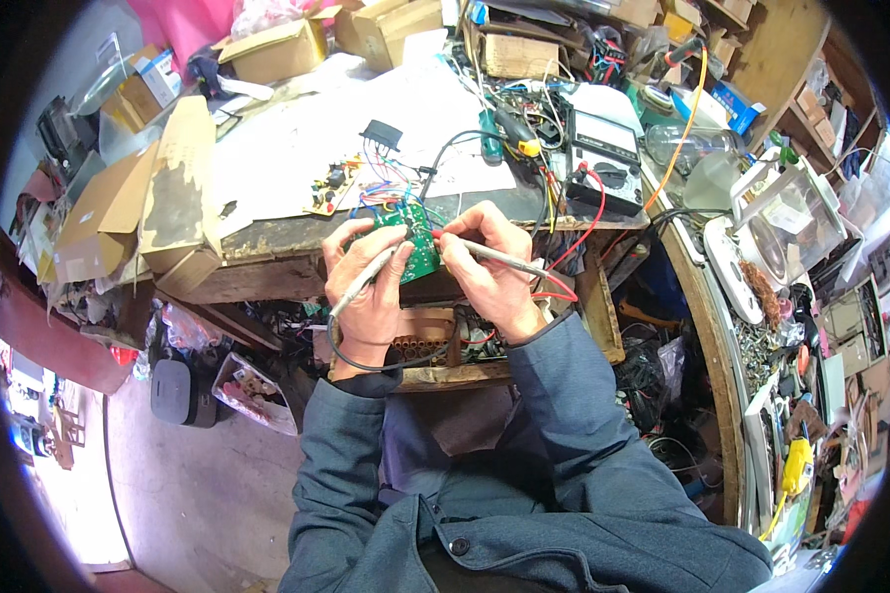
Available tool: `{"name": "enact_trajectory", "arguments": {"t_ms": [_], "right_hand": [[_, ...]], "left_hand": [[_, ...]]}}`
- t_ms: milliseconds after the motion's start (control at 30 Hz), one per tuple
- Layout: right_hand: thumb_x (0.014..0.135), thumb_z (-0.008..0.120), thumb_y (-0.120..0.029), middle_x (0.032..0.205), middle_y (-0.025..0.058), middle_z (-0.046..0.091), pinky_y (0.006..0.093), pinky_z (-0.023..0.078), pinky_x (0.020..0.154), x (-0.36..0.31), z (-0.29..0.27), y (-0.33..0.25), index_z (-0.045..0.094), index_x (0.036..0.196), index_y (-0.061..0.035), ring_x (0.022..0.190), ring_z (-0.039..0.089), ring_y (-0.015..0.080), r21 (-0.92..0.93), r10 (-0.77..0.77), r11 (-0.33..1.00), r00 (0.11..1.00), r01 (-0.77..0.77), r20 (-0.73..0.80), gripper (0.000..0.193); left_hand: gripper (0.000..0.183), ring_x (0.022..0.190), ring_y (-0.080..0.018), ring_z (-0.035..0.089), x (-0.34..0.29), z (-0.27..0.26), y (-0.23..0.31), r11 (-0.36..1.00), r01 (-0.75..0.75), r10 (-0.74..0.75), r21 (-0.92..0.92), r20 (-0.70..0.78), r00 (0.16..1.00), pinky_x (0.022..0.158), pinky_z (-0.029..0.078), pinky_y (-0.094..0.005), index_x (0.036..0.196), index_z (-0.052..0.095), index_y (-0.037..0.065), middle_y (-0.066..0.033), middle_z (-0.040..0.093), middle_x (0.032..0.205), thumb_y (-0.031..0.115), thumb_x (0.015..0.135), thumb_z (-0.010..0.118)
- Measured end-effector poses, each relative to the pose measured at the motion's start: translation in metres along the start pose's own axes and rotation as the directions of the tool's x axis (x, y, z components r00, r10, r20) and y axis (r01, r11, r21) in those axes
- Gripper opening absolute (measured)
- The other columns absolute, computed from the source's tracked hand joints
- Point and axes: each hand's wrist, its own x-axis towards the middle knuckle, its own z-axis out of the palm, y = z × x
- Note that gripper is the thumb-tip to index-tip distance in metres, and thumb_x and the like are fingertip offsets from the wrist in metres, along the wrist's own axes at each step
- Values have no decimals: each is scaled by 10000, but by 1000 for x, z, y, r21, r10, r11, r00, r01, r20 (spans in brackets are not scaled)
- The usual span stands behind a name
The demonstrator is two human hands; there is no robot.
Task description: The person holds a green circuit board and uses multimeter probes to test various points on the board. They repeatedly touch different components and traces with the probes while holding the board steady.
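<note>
By the table's [267, 243] front edge, the left hand [368, 296] pinches the black-wired probe [360, 280] and green board [424, 261], the right hand [491, 279] pinches the red-wired probe [507, 260], and a shaky poke could touch the wrong spot.

Cardbd box [99, 217] at L of bench [252, 284], dk case [173, 391] on flr [198, 494], clear jar [690, 144] nr blue box [737, 107].

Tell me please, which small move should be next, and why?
Perhaps press the left probe and right probe gently onto the green circuit board: the left hand and the right hand angle them toward it, but whether their tips touch is unclear.
</note>
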Motion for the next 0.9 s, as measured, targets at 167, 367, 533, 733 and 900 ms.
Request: {"name": "enact_trajectory", "arguments": {"t_ms": [167, 367, 533, 733, 900], "right_hand": [[918, 732, -58, 715, 38, 678, 245, 503, 576, 0, 0, 0, 657, 936, 3, 626, 616, 58, -17, 5, 1000, 1000, -5, 5, 98], [925, 722, -48, 733, 44, 689, 243, 511, 583, 0, -2, 0, 654, 939, 8, 644, 631, 61, -1, 0, 1000, 1000, 0, 1, 89], [929, 715, -36, 748, 51, 697, 238, 521, 594, -1, 0, -1, 647, 947, 10, 667, 651, 66, 45, 32, 999, 999, -31, -32, 84], [935, 710, -31, 752, 52, 699, 238, 525, 598, 0, -2, -4, 643, 957, 10, 670, 654, 66, 20, 46, 999, 999, -46, -19, 81], [942, 706, -25, 753, 49, 699, 240, 526, 597, -1, 0, -5, 642, 957, 13, 665, 652, 66, 34, 39, 999, 999, -38, -35, 76]], "left_hand": [[203, 1167, -244, 604, 0, 0, 0, 1000, -7, 7, -1, -4, 1000, 1014, 483, -365, 1082, 805, 70, -30, 774, 1077, 64, 882, 833], [207, 1168, -244, 602, 0, 0, -1, 1000, -11, 11, -9, -4, 1000, 1013, 482, -368, 1081, 805, 73, -26, 775, 1075, 66, 877, 839], [207, 1169, -248, 602, 0, 0, -2, 999, -35, 35, -9, 0, 999, 1015, 482, -369, 1084, 805, 75, -24, 775, 1073, 68, 879, 837], [204, 1173, -251, 604, -1, 1, -1, 999, -4, 4, -33, -17, 1000, 1020, 482, -371, 1086, 806, 76, -37, 774, 1069, 75, 884, 838], [198, 1177, -255, 609, -2, 0, -2, 999, 0, 0, -37, -13, 1000, 1025, 483, -372, 1082, 803, 68, -53, 765, 1083, 81, 887, 838]]}}
